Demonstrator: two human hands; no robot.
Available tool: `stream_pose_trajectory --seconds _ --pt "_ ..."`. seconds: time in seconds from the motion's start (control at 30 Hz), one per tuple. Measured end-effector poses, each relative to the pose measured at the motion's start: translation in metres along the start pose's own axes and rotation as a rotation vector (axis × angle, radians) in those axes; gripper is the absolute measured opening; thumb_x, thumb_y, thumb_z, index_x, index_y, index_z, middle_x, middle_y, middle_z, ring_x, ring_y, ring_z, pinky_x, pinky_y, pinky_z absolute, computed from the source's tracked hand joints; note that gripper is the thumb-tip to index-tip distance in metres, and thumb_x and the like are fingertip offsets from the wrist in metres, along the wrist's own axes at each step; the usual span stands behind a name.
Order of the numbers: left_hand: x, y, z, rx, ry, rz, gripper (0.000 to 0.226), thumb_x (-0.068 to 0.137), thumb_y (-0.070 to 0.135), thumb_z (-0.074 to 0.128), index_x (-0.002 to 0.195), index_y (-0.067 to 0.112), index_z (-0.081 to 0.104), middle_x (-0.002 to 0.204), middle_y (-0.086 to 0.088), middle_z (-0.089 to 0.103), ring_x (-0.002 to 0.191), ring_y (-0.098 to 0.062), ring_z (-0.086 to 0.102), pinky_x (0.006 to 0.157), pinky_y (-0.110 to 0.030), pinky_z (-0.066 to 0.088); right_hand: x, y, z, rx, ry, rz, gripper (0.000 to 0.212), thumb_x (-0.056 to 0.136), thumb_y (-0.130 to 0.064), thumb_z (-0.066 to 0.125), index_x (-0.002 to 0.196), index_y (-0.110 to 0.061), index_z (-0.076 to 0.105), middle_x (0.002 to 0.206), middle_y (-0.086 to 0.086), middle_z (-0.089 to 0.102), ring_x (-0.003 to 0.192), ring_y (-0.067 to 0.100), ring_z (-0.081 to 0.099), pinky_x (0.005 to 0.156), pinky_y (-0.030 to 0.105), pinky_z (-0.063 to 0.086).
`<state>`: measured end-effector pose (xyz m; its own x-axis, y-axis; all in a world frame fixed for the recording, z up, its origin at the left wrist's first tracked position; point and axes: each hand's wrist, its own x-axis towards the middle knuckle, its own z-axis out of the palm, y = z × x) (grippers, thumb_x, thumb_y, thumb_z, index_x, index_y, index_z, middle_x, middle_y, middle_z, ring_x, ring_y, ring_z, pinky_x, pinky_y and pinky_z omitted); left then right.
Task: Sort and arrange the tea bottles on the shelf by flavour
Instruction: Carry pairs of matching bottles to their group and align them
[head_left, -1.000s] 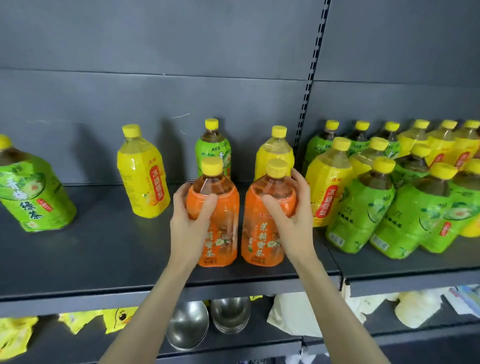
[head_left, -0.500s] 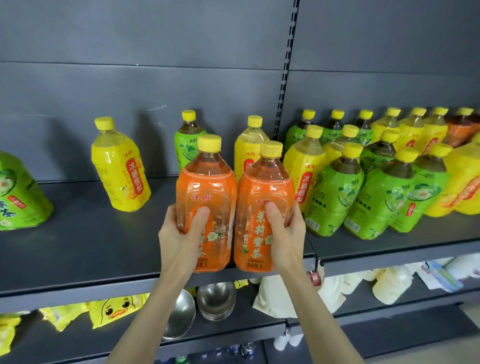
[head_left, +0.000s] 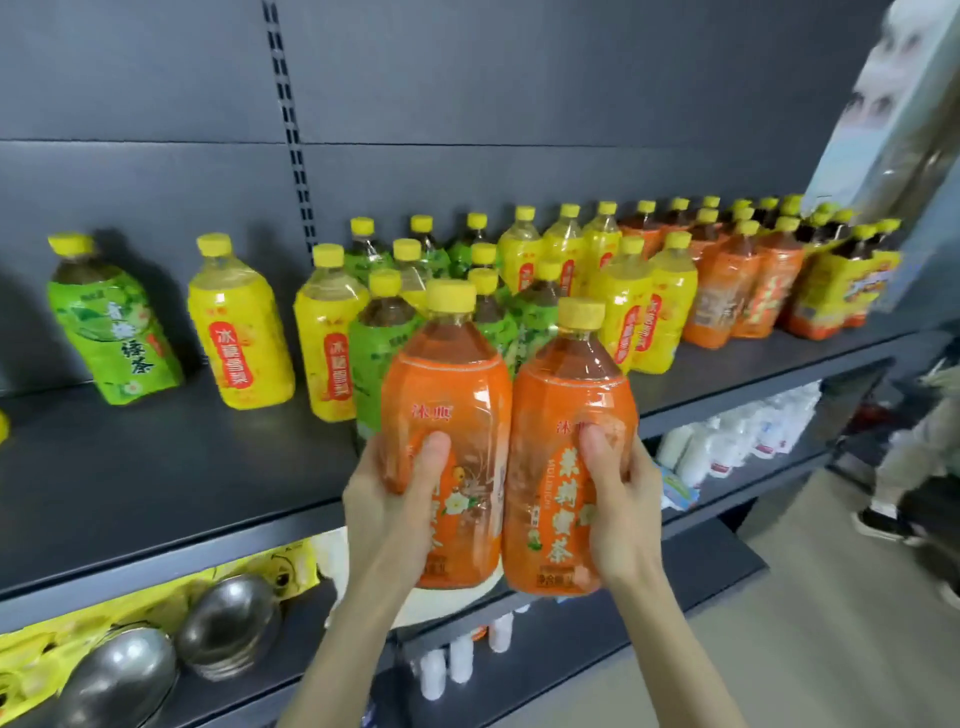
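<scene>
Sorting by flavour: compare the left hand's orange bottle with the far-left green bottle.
The orange bottle has an orange label; the green bottle a green one. The left hand holds the orange bottle off the shelf; the green bottle stands on the shelf. Both have yellow caps.

Clenched: left grip, right grip

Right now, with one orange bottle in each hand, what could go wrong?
The left hand and right hand each hold a full bottle low on its body, so the left orange bottle or right orange bottle may tip or slip. Moving toward the orange group, they could knock the crowded green bottles or yellow bottles.
</scene>
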<state>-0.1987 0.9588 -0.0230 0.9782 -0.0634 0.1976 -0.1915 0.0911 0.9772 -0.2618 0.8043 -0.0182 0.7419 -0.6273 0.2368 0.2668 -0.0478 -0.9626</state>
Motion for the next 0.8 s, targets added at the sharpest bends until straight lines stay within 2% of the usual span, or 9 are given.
stream_pose_trajectory --seconds 0.1,0.27,0.37,0.43,0.57,0.7,0.8 --pt "-0.029 -0.013 0.068 -0.014 -0.068 -0.045 0.054 0.055 0.075 0.057 0.095 0.038 0.062 0.090 0.014 0.072 0.087 -0.008 0.068 0.081 -0.038 0.054 0.009 0.000 -0.072 -0.025 0.069 0.017 0.061 0.059 -0.065 0.063 0.096 -0.016 0.063 0.085 0.001 0.074 0.078 0.017 0.071 0.064 0.024 0.054" --pt "-0.049 -0.012 0.159 -0.031 -0.150 -0.057 0.052 0.056 0.074 0.055 0.091 0.036 0.061 0.083 0.023 0.070 0.078 0.003 0.066 0.067 -0.021 0.048 0.037 -0.008 -0.158 -0.043 0.145 0.008 0.059 0.057 -0.064 0.061 0.092 -0.017 0.062 0.075 -0.008 0.073 0.069 0.006 0.069 0.056 0.015 0.050" --pt "-0.045 -0.008 0.205 -0.017 -0.167 -0.036 0.053 0.057 0.075 0.054 0.093 0.037 0.060 0.084 0.019 0.070 0.078 0.006 0.064 0.066 -0.017 0.047 0.063 -0.008 -0.195 -0.046 0.174 -0.017 0.056 0.056 -0.064 0.060 0.087 -0.018 0.061 0.070 -0.011 0.071 0.063 0.001 0.066 0.055 0.013 0.048" --pt "-0.036 -0.008 0.235 -0.019 -0.173 -0.023 0.051 0.059 0.073 0.057 0.092 0.035 0.061 0.086 0.016 0.070 0.077 0.005 0.065 0.063 -0.012 0.048 0.085 -0.005 -0.215 -0.051 0.199 -0.017 0.059 0.056 -0.066 0.061 0.089 -0.017 0.063 0.075 -0.007 0.072 0.067 0.006 0.068 0.056 0.015 0.050" --pt "-0.010 -0.017 0.297 -0.019 -0.161 0.010 0.059 0.058 0.078 0.052 0.097 0.035 0.062 0.094 0.013 0.071 0.087 -0.004 0.067 0.076 -0.028 0.053 0.138 0.003 -0.249 -0.039 0.201 -0.028 0.057 0.059 -0.064 0.061 0.093 -0.020 0.064 0.081 -0.005 0.074 0.073 0.010 0.070 0.058 0.018 0.053" --pt "0.019 -0.034 0.361 -0.050 -0.147 0.023 0.067 0.057 0.080 0.053 0.107 0.036 0.059 0.099 0.016 0.070 0.087 0.000 0.067 0.081 -0.028 0.054 0.202 0.014 -0.281 -0.060 0.208 -0.046 0.052 0.059 -0.066 0.060 0.088 -0.022 0.063 0.077 -0.011 0.073 0.069 0.006 0.068 0.057 0.014 0.050" --pt "0.046 -0.042 0.407 -0.015 -0.117 0.040 0.072 0.057 0.087 0.050 0.109 0.038 0.059 0.104 0.018 0.068 0.095 -0.003 0.065 0.090 -0.036 0.052 0.250 0.021 -0.302 -0.097 0.201 -0.048 0.053 0.059 -0.068 0.060 0.086 -0.023 0.063 0.078 -0.007 0.072 0.074 0.011 0.068 0.065 0.025 0.052"
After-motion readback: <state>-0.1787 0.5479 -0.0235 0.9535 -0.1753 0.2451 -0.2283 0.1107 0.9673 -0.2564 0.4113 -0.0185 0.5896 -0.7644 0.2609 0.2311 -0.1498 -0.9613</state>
